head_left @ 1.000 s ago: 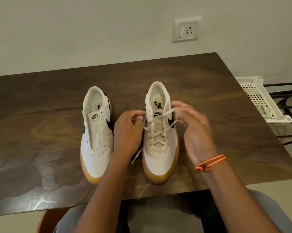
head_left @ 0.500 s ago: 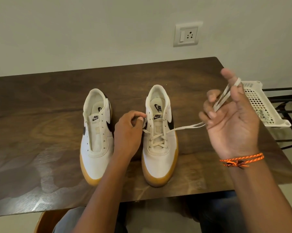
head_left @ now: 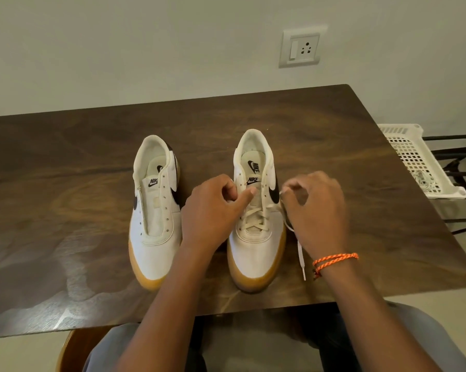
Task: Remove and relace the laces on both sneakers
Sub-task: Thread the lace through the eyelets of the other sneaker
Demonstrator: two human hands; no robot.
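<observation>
I count two white sneakers side by side on the table (head_left: 65,162). The left sneaker (head_left: 155,210) has bare eyelets; the right sneaker (head_left: 256,224) carries one lace (head_left: 254,218), crossed through its lower eyelets only. My left hand (head_left: 213,210) curls against that shoe's left eyelet row, thumb on the tongue. My right hand (head_left: 318,210) pinches the lace beside the shoe's right side, and one loose end (head_left: 300,257) trails on the table.

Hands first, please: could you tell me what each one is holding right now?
Left hand: fingers curled at the right sneaker, lace grip unclear.
Right hand: pinches the lace.
</observation>
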